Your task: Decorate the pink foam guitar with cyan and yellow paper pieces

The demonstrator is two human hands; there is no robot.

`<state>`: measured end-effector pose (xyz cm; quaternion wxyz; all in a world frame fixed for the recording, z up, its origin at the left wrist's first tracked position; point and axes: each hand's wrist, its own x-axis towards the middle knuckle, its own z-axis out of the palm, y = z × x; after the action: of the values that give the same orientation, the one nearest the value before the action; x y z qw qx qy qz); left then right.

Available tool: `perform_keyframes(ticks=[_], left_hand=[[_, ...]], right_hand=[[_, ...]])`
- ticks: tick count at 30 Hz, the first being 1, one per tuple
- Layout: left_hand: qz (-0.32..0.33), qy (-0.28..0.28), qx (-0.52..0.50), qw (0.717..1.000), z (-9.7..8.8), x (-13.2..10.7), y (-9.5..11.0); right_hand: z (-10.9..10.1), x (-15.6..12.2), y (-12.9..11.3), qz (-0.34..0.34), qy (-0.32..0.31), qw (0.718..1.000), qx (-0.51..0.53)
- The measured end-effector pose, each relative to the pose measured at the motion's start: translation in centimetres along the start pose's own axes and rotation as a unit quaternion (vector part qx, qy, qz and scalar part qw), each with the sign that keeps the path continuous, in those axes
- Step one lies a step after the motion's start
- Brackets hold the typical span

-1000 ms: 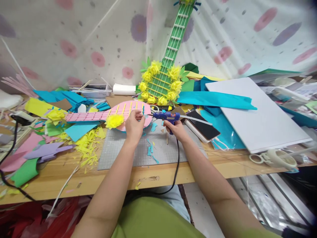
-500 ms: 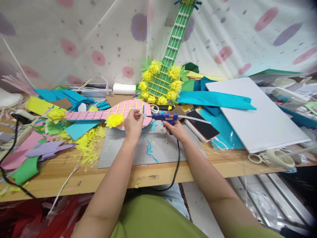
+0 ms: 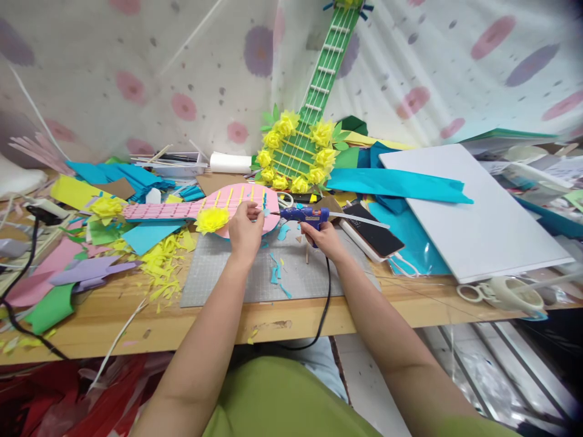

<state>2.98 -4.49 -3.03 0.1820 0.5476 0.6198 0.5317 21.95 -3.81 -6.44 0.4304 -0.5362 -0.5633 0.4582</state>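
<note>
My right hand (image 3: 322,235) is wrapped round the handle of a blue hot glue gun (image 3: 303,213), with a long glue stick (image 3: 359,219) poking out of its back. The gun's nozzle points left, close to the fingertips of my left hand (image 3: 246,227). Those fingertips are pinched on a small pale-blue piece (image 3: 266,212), too small to name surely. Under and behind my left hand lies a pink paper guitar (image 3: 223,197) with yellow strips across its body. A yellow paper flower (image 3: 212,220) sits on its near edge, and another (image 3: 105,207) on its head.
A green paper guitar (image 3: 325,79) ringed with yellow flowers leans at the back. Blue scraps lie on the grey cutting mat (image 3: 237,282). A phone (image 3: 376,227), white board (image 3: 469,218), tape roll and scissors (image 3: 501,294) are at right. Paper scraps (image 3: 164,267) cover the left.
My hands and the glue gun hold nearly the same pose over the pink guitar. The whole view has shifted very slightly.
</note>
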Motion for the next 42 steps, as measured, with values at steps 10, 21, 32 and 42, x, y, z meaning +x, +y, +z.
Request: perform_keyframes(ticks=[10, 21, 32, 42], left_hand=[[-0.014, -0.008, -0.01, 1.0, 0.33, -0.49, 0.24], [-0.023, -0.004, -0.011, 1.0, 0.24, -0.48, 0.14], [-0.015, -0.008, -0.018, 1.0, 0.48, -0.6, -0.35], [-0.017, -0.001, -0.01, 1.0, 0.4, -0.56, -0.17]], right_hand=[[-0.14, 0.11, -0.02, 0.0, 0.01, 1.0, -0.023], [-0.11, 0.09, -0.14, 0.002, 0.009, 1.0, -0.023], [-0.02, 0.23, 0.05, -0.008, 0.018, 0.999, -0.031], [0.02, 0.35, 0.22, -0.018, 0.013, 0.999, -0.027]])
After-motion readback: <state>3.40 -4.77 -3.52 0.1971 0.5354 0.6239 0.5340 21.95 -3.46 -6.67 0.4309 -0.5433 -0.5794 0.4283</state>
